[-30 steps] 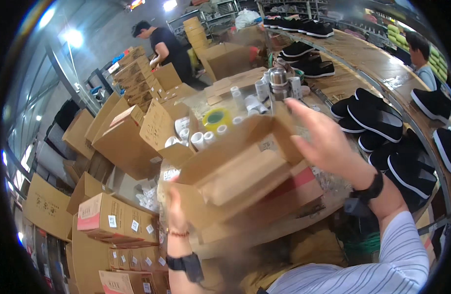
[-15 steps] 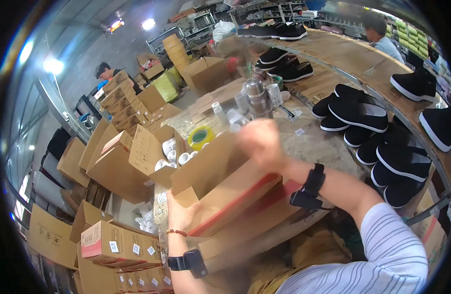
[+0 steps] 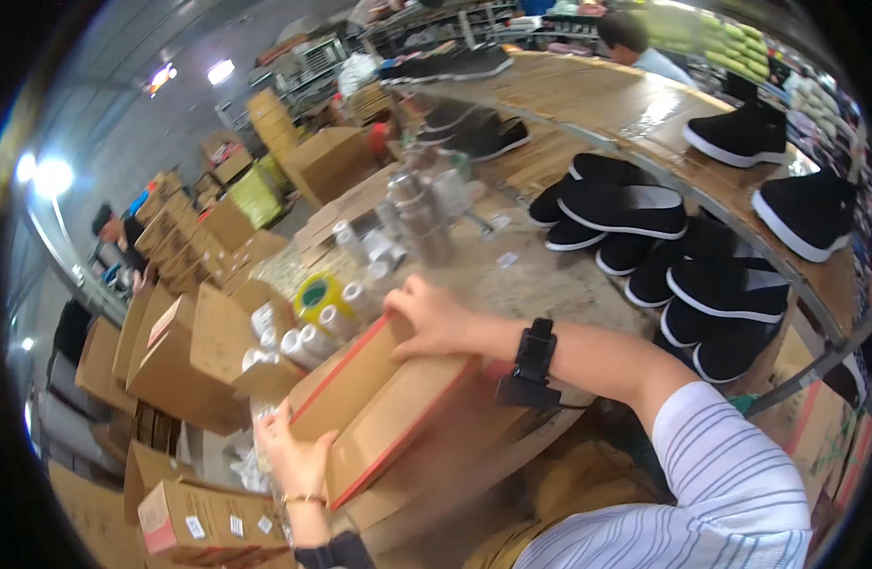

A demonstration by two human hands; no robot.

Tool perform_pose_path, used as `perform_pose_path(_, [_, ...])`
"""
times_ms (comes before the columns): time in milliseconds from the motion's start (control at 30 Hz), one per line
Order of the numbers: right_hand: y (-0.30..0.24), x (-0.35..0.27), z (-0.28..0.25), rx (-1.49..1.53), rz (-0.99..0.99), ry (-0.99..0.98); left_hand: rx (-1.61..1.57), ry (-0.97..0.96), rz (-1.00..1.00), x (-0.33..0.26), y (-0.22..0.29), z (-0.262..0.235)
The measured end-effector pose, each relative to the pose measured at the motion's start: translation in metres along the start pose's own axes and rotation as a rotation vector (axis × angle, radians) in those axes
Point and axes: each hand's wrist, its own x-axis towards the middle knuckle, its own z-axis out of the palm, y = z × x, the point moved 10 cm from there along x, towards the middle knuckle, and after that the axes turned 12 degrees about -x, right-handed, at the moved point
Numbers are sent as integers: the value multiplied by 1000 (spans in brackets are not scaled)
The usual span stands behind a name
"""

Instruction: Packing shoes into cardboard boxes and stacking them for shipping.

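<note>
An open, brown cardboard shoe box with red edges lies tilted in front of me, its bare inner walls showing. My left hand grips its near left end, thumb inside the rim and fingers outside. At the far end, my right hand holds the short wall, with the thumb inside the box. Beyond the box stand several white rolls and a yellow-green roll of tape. Black shoes with white soles are piled to the right.
A steel flask stands at the back of the worktable. Larger open cartons crowd the left, with packed shoe boxes below. A raised wooden conveyor carrying shoes curves along the right. Two other people are farther off.
My right hand has come down from above onto the box's far end. The raised cardboard flaps now stand as box walls with red rims. The view has shifted to the right.
</note>
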Motion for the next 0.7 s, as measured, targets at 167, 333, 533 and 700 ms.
perform_pose_path(167, [41, -21, -40, 455, 49, 286, -416, -1, 36, 3, 19, -32])
perform_pose_path(333, [194, -81, -115, -336, 349, 756, 278, -168, 39, -18, 23, 52])
perform_pose_path(533, [350, -181, -207, -406, 855, 1103, 185, -268, 1, -21, 31, 64])
perform_pose_path(700, [382, -149, -167, 419, 1144, 363, 186, -296, -66, -22, 19, 64])
